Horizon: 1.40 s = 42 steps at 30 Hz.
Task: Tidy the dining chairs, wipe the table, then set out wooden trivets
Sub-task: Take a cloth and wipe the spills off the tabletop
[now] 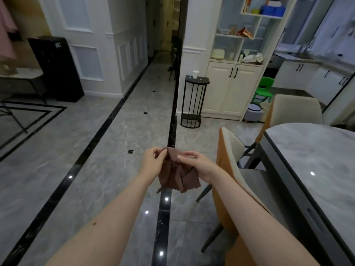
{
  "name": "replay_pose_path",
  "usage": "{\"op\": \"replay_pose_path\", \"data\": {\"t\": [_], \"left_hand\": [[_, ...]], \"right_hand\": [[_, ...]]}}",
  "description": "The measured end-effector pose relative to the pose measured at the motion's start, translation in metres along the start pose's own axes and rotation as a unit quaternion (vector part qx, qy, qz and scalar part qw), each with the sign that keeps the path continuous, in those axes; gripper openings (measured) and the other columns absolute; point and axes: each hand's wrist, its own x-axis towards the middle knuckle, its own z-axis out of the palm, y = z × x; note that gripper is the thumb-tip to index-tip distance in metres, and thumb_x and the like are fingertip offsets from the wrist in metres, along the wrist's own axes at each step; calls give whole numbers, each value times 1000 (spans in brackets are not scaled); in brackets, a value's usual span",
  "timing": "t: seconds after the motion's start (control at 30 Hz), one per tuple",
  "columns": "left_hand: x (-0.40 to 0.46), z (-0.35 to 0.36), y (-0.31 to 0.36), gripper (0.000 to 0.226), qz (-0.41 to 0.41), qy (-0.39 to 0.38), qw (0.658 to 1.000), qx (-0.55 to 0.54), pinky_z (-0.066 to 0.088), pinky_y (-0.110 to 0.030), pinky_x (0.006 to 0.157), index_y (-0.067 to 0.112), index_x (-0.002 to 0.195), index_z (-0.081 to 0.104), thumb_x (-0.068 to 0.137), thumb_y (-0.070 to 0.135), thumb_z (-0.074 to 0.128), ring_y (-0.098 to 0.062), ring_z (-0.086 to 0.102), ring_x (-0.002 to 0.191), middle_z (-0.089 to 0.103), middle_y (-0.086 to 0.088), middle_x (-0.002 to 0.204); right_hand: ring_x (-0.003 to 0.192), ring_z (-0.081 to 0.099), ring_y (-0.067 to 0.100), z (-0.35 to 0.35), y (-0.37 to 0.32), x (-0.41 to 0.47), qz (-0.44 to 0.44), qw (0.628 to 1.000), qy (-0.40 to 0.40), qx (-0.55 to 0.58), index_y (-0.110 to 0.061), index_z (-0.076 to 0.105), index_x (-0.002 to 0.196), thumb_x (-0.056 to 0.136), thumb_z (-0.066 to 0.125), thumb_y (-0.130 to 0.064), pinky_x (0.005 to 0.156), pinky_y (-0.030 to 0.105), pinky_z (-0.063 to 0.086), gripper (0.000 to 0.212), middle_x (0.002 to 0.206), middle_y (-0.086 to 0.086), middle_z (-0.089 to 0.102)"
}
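At lower centre of the frame the left hand (153,162) pinches the top left edge of a brown cloth (178,175) between thumb and curled fingers, and the cloth hangs crumpled in mid-air over the grey floor (80,150), its long axis running roughly up and down with the loose corners pointing downward. Just right of it the right hand (199,166) pinches the cloth's upper right edge, thumb on top. Further right stand a near chair (230,150), a far chair (295,110) and the grey table (317,156).

Home dining area, table (317,150), chairs (230,150), cabinets (230,89)
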Motion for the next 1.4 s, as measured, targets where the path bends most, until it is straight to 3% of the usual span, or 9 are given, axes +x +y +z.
{"op": "replay_pose_path", "data": {"t": [0.2, 0.37, 0.6, 0.73, 0.83, 1.07, 1.23, 1.33, 1.4], "left_hand": [[83, 24, 6, 32, 13, -18, 999, 37, 38, -24, 55, 3, 80, 57, 98, 27, 47, -18, 52, 67, 56, -9, 72], [149, 43, 0, 33, 20, -42, 995, 87, 34, -21, 53, 14, 74, 56, 100, 30, 43, -11, 50, 66, 55, -1, 71], [271, 81, -14, 39, 31, -140, 987, 77, 50, -39, 84, 8, 101, 67, 101, 34, 38, -23, 61, 91, 67, -11, 96], [345, 103, -11, 39, 54, -174, 976, 123, 45, -32, 72, 12, 78, 61, 101, 32, 37, -26, 60, 84, 64, -10, 85], [386, 122, -4, 40, 72, -198, 966, 147, 41, -31, 75, 9, 89, 65, 102, 31, 35, -26, 59, 92, 64, -10, 93], [475, 182, 17, 45, 79, -242, 957, 137, 37, -35, 97, 2, 116, 61, 104, 30, 28, -29, 53, 112, 60, -16, 119], [555, 238, 33, 48, 56, -261, 954, 135, 36, -31, 93, 3, 112, 60, 104, 35, 26, -27, 53, 111, 59, -12, 112], [608, 276, 50, 52, 40, -279, 948, 146, 42, -38, 96, 6, 105, 62, 101, 43, 27, -28, 57, 106, 62, -11, 108], [643, 297, 65, 50, 33, -282, 948, 147, 45, -44, 94, 8, 100, 62, 99, 49, 32, -29, 58, 102, 63, -13, 105]], "right_hand": [[93, 63, 13, -31, -30, 70, -58, 989, 61, -120, -18, 62, 107, 78, 77, -19, 76, 26, 54, 33, 103, 2, 65], [89, 66, 18, -49, -47, 125, -67, 984, 95, -137, -20, 67, 91, 90, 65, -20, 84, 33, 56, 3, 93, 5, 69], [78, 61, 8, -83, -76, 219, -45, 975, 156, -151, -20, 67, 88, 95, 57, -19, 79, 24, 51, 13, 79, -4, 65], [64, 54, 2, -101, -98, 269, -15, 964, 200, -176, -15, 65, 79, 98, 51, -15, 62, 12, 43, 23, 68, -6, 60], [62, 52, 4, -118, -108, 300, -1, 953, 231, -194, -5, 68, 85, 99, 48, -15, 51, 6, 39, 27, 69, -1, 60], [57, 50, 7, -181, -127, 382, 12, 932, 310, -189, -7, 71, 92, 97, 52, -19, 52, 16, 38, 23, 60, -6, 54], [58, 49, 6, -249, -146, 451, 21, 923, 326, -203, -19, 62, 69, 98, 49, -26, 55, 20, 37, 32, 59, -7, 54], [69, 53, 14, -297, -164, 494, 20, 926, 328, -188, -3, 67, 81, 99, 45, -30, 60, 26, 37, 39, 70, 2, 59], [74, 52, 16, -328, -183, 520, 12, 921, 326, -213, -12, 60, 72, 100, 42, -31, 58, 23, 35, 39, 69, -3, 55]]}}
